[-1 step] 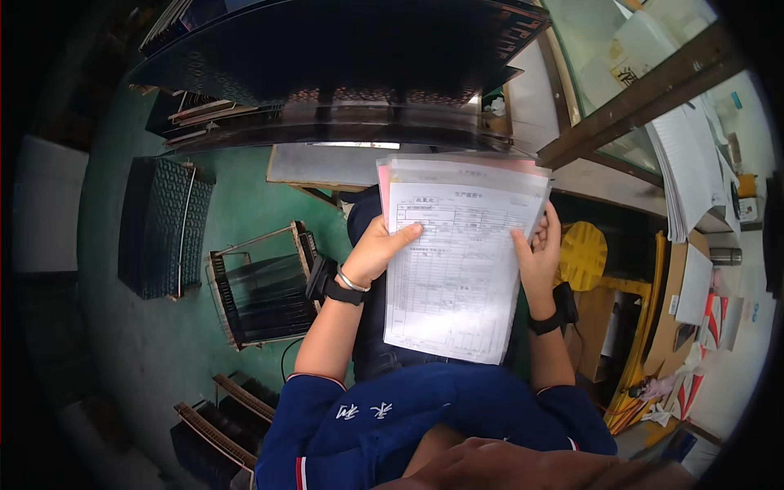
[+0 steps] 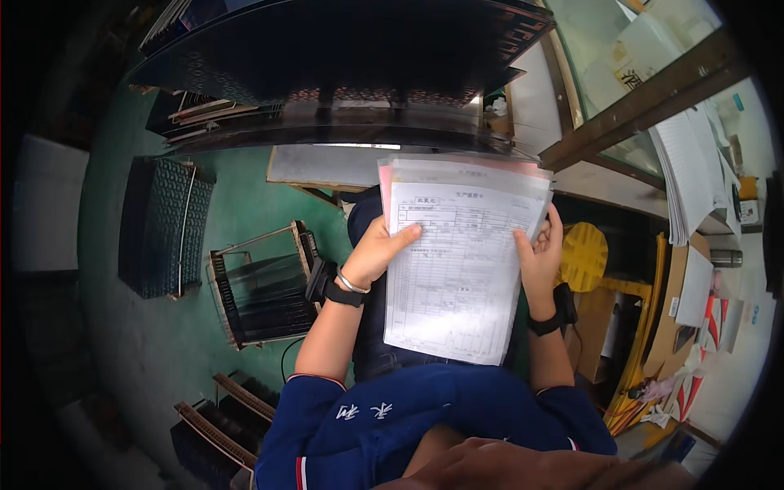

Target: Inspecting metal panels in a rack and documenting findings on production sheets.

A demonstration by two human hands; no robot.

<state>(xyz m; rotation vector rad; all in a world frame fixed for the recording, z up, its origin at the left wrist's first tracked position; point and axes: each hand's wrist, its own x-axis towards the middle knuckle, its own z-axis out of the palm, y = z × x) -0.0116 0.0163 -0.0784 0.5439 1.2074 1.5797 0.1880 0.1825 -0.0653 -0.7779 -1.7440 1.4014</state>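
A stack of printed form sheets (image 2: 453,286) in clear sleeves is held above my lap, with a pink sheet (image 2: 385,181) showing along its top and left edges. My left hand (image 2: 377,251) is closed on the stack's left edge, thumb flat on the front. On the opposite edge my right hand (image 2: 539,257) grips it, thumb in front and curled fingers partly behind. A table of rows and boxes covers the front sheet. The backs of the papers are hidden.
Large dark panels (image 2: 343,65) stand right ahead. Racks of dark boards (image 2: 265,286) sit on the green floor (image 2: 175,343) at left. To the right are a glass-topped desk (image 2: 592,49), hanging papers (image 2: 686,171), a yellow round stool (image 2: 583,257) and cardboard (image 2: 678,302).
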